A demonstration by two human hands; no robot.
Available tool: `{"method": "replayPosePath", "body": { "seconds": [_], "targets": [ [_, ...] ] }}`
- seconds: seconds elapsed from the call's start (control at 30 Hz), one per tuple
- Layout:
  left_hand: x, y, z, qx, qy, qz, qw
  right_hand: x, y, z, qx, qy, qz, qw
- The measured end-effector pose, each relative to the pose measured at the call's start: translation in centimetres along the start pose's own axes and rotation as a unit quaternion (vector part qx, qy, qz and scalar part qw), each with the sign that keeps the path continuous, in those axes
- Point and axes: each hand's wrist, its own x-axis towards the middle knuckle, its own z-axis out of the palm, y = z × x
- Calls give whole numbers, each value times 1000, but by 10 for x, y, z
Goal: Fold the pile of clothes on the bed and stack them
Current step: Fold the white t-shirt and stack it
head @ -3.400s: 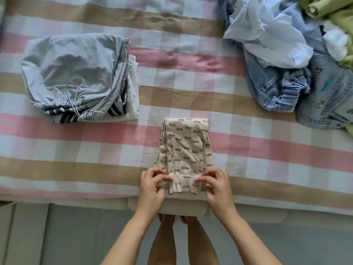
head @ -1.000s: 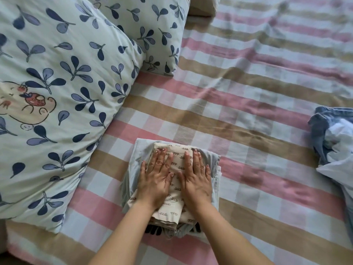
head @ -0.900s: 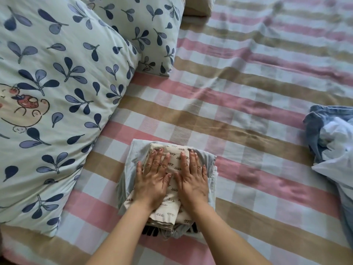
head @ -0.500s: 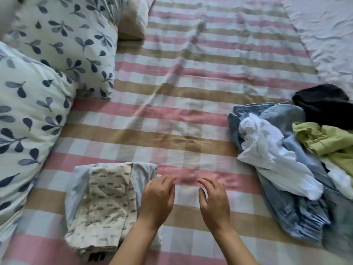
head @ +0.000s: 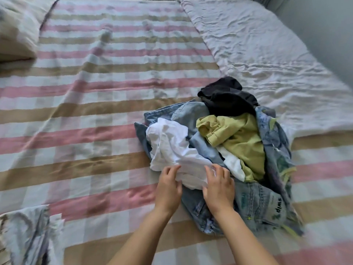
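Your left hand (head: 168, 190) and right hand (head: 218, 188) pinch the white garment (head: 172, 144) atop the pile (head: 238, 134), apparently to lift it for folding.

I see the unfolded pile of clothes (head: 227, 150) heaped loosely on the striped bed (head: 86, 111), right of centre. A crumpled white garment (head: 170, 144) lies at its near-left edge, draped over light blue denim (head: 193, 113). A yellow-green piece (head: 238, 136) is bunched on top in the middle, a black one (head: 227, 96) sits at the far side, and printed jeans (head: 257, 205) spread flat along the near-right side. The folded stack (head: 28, 236) sits well apart at my lower left, a pale grey-blue garment showing, its details blurred and partly cut off by the frame.
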Motion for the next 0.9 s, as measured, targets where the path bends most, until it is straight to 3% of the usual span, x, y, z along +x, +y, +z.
{"method": "replayPosePath", "body": {
  "seconds": [0.1, 0.2, 0.3, 0.4, 0.53, 0.7, 0.77, 0.9],
  "targets": [
    [21, -17, 11, 143, 73, 38, 986, 9, 8, 10, -28, -7, -13, 1000],
    [38, -35, 13, 246, 36, -9, 968, 10, 15, 17, -5, -31, -38, 999],
    [47, -37, 6, 272, 42, 37, 961, 5, 25, 17, 90, -33, -66, 993],
    [42, -28, -14, 235, 61, 103, 965, -3, 31, -3, 267, 6, -55, 962],
    [10, -3, -56, 92, 86, 70, 990, -25, 25, -46, 406, 27, -24, 913],
    [-56, 50, -144, 9, 98, 68, 993, -60, 2, -120, 601, -27, -2, 799],
    [-82, 74, -179, -4, 92, 58, 994, -76, -5, -150, 617, -33, -16, 786],
    [-131, 117, -247, -13, 50, 36, 998, -113, -26, -211, 598, -26, -77, 797]
  ]
}}
